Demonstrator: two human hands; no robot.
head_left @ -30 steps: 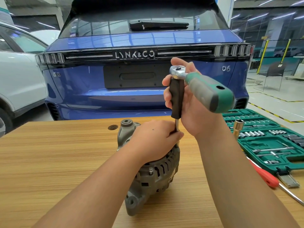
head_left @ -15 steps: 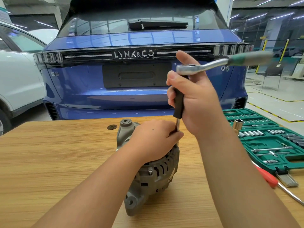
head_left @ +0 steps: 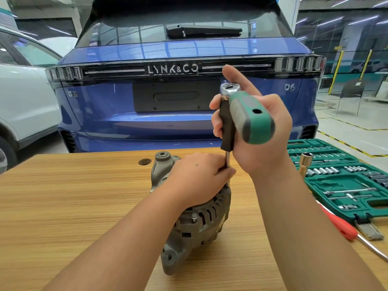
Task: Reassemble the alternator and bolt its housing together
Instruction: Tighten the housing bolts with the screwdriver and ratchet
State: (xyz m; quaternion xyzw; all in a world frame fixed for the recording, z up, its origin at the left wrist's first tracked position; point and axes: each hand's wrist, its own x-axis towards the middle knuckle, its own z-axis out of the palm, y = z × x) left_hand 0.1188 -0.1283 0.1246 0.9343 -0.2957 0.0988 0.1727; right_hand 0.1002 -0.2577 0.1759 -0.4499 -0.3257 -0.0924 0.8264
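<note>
One grey cast-metal alternator [head_left: 195,219] lies at centre frame on the wooden table [head_left: 63,206]. The left hand [head_left: 197,179] curls over it, steadying the tool shaft. The right hand [head_left: 258,131] grips the green-handled ratchet [head_left: 249,114], whose handle has swung back toward the camera: another tightening stroke, it seems. A green socket case [head_left: 346,181] sits at right.

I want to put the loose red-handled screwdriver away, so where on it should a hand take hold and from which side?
Grip the red handle, coming from above and from the person's right. It is the thick, rounded part, lying flat on the wooden table beside the green socket case. The bare shaft is thin and runs off frame, and the right hand, now on the ratchet, is the nearer one.
</note>
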